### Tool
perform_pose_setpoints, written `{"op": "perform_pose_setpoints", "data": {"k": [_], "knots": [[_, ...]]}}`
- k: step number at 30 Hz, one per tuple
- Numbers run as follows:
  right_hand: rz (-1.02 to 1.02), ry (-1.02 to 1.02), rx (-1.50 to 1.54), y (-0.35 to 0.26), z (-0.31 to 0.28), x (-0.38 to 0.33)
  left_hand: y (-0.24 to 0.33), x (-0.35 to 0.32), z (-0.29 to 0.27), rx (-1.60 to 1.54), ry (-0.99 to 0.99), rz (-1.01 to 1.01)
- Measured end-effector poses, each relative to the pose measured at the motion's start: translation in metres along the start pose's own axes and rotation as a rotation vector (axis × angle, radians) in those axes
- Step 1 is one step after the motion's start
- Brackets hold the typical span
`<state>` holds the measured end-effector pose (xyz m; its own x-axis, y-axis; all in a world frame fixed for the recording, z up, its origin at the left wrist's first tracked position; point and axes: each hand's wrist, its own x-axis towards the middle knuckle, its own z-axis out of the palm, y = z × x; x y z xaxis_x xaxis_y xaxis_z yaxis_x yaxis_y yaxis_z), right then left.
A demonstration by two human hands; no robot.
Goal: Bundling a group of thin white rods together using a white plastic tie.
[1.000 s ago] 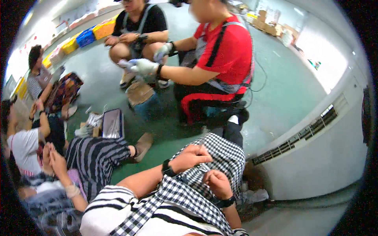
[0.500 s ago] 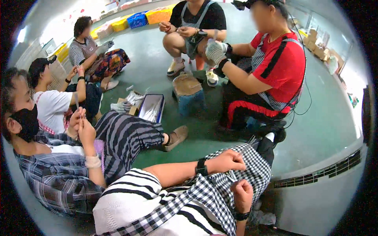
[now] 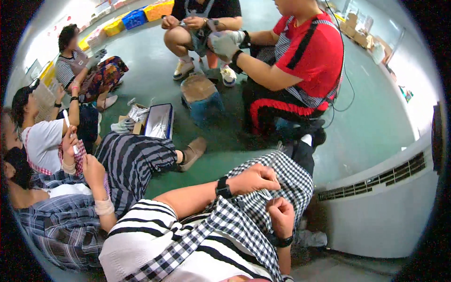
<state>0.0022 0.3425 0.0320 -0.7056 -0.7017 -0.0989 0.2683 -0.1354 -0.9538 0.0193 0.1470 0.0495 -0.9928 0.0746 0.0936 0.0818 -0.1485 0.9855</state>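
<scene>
Green floor behind; left hand (image 3: 253,178) and right hand (image 3: 281,214), each grip closed, pinch black-and-white checked cloth (image 3: 286,176) between them.

Green floor (image 3: 376,117) (white wall unit (image 3: 380,207))

A workshop floor is being shown: a green painted floor (image 3: 376,122) is being sat on by aproned workers, with coloured plastic crates (image 3: 136,16) and cardboard boxes (image 3: 364,35) being kept along the walls.
</scene>
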Motion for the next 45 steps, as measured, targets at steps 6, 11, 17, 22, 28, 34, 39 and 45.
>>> {"op": "perform_pose_setpoints", "data": {"k": [6, 11, 17, 22, 28, 34, 39, 45], "knots": [[-0.263, 0.244, -0.734, 0.003, -0.007, -0.005, 0.002, 0.005, 0.003, 0.073, -0.002, -0.026], [0.062, 0.043, -0.085, 0.001, -0.013, -0.009, 0.001, 0.002, 0.009, -0.103, -0.044, -0.092], [0.047, -0.134, 0.122, 0.002, -0.007, -0.007, 0.019, -0.001, 0.005, -0.052, -0.075, -0.056], [-0.094, 0.096, -0.117, -0.002, -0.003, -0.015, 0.019, -0.003, 0.009, 0.019, -0.025, 0.001], [-0.431, 0.217, -0.944, -0.024, 0.001, -0.003, 0.017, -0.001, -0.002, 0.043, 0.184, -0.109], [0.124, 0.093, -0.160, -0.011, -0.004, 0.005, 0.019, 0.005, -0.010, -0.018, 0.218, -0.177], [0.144, 0.058, 0.145, -0.002, -0.009, 0.007, 0.014, 0.012, -0.005, -0.122, 0.232, -0.207], [-0.137, 0.227, -0.458, -0.010, -0.006, -0.001, 0.007, 0.009, -0.011, -0.059, 0.266, -0.150]]}}
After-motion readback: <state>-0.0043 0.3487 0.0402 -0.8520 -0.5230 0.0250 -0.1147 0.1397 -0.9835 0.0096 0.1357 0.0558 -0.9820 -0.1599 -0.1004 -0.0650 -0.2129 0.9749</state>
